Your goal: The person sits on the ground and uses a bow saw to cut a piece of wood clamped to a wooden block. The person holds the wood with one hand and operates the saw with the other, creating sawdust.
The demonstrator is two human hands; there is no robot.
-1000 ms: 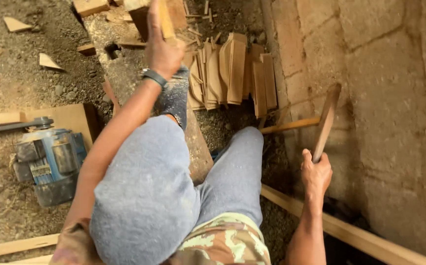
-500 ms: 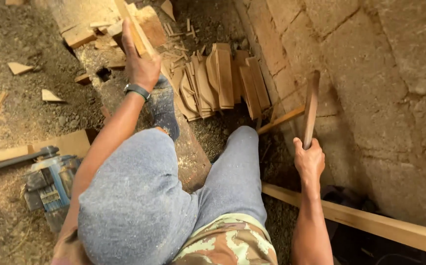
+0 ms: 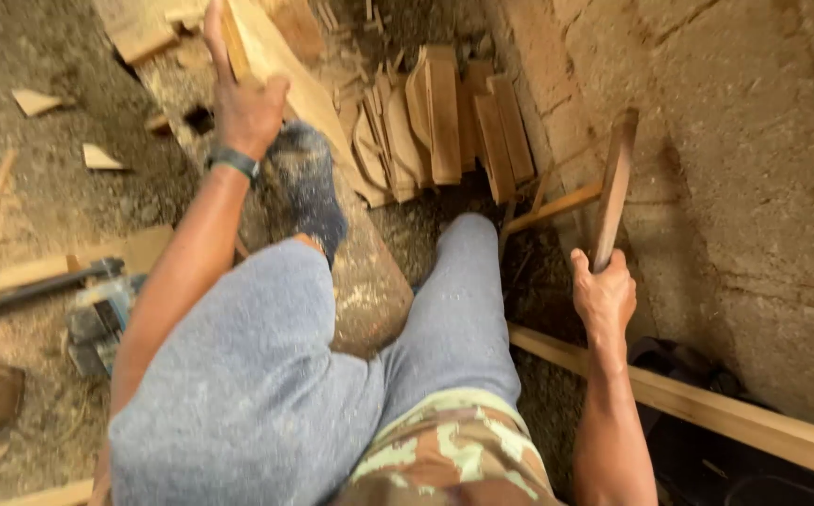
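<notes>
My left hand (image 3: pixel 241 103) grips a pale wooden plank piece (image 3: pixel 280 75) standing on edge on a log (image 3: pixel 369 281) that lies between my legs. A foot in a dark sock (image 3: pixel 308 187) rests on the log beside it. My right hand (image 3: pixel 602 295) holds the handle of a long flat tool (image 3: pixel 613 187), raised upright beside the mud-brick wall; whether it is a blade or a wooden bat is unclear. Grey trousers cover both knees in the foreground.
A row of cut wooden pieces (image 3: pixel 444 122) leans beyond the log. A power tool (image 3: pixel 97 314) lies on the sawdust floor at left, with offcuts (image 3: pixel 102 157) scattered around. A long timber (image 3: pixel 707 408) runs along the wall (image 3: pixel 754 187) at right.
The view has shifted closer and slightly left. My left hand keeps its hold on the plank atop the log. My right hand with the tool has stayed raised near the wall, dropping slightly.
</notes>
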